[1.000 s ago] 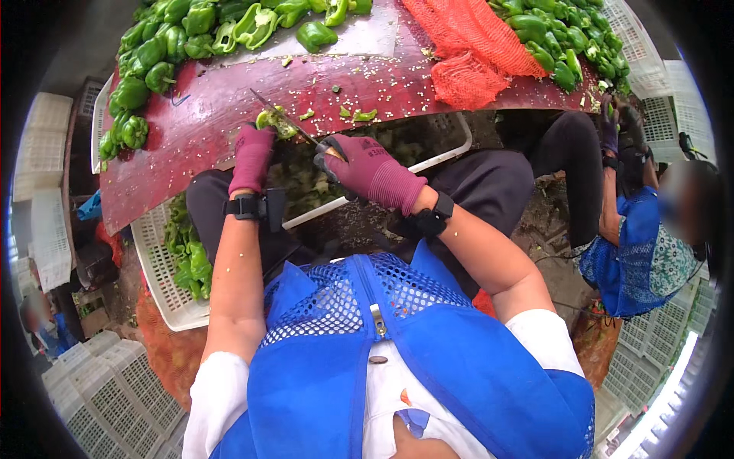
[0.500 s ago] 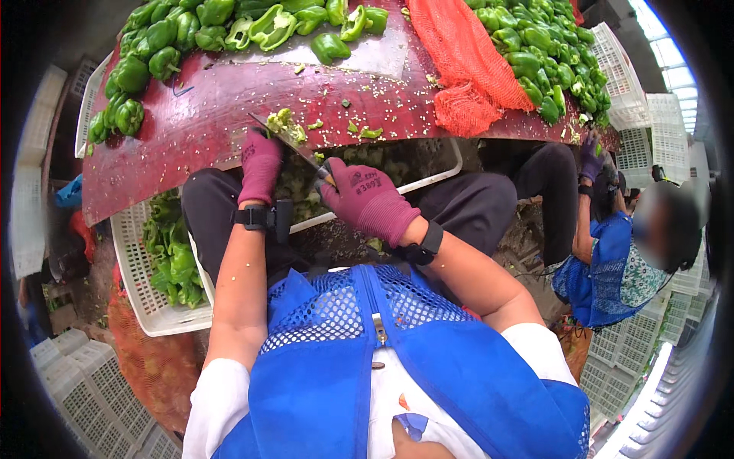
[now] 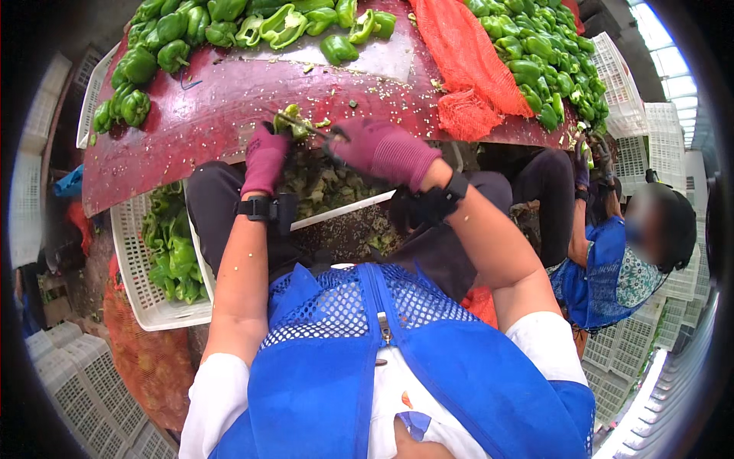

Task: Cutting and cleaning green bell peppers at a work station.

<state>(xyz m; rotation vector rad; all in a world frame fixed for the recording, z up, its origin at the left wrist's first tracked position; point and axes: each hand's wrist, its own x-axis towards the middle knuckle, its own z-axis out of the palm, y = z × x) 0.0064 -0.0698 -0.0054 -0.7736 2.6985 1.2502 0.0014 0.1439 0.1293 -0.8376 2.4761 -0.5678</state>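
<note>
1. Your left hand (image 3: 265,157), in a maroon glove with dark fingertips, has its grip closed on a pale green pepper piece (image 3: 292,116) at the near edge of the surface
2. Your right hand (image 3: 382,149), gloved the same way and slightly blurred, has its grip closed around the handle end of a knife (image 3: 312,130); the blade points to your left and crosses in front of the pepper piece
3. You have a black band on each wrist, and your forearms come up on either side of a blue mesh vest (image 3: 321,375)
4. The red surface (image 3: 214,103) before you is scattered with pale seeds and small green scraps
5. At its far left you have a heap of whole green peppers (image 3: 139,67), with cut peppers (image 3: 283,27) lying to the right of it
6. An orange-red mesh bag (image 3: 475,76) lies between those and a larger pepper pile (image 3: 543,50) on your right
7. Below your hands, between your knees, is a container of green scraps (image 3: 317,183); beside your left leg a white crate (image 3: 141,294) holds green pepper pieces (image 3: 177,260)
8. To your right sits a co-worker (image 3: 604,264) in a blue vest, with hands near the edge of the surface
</note>
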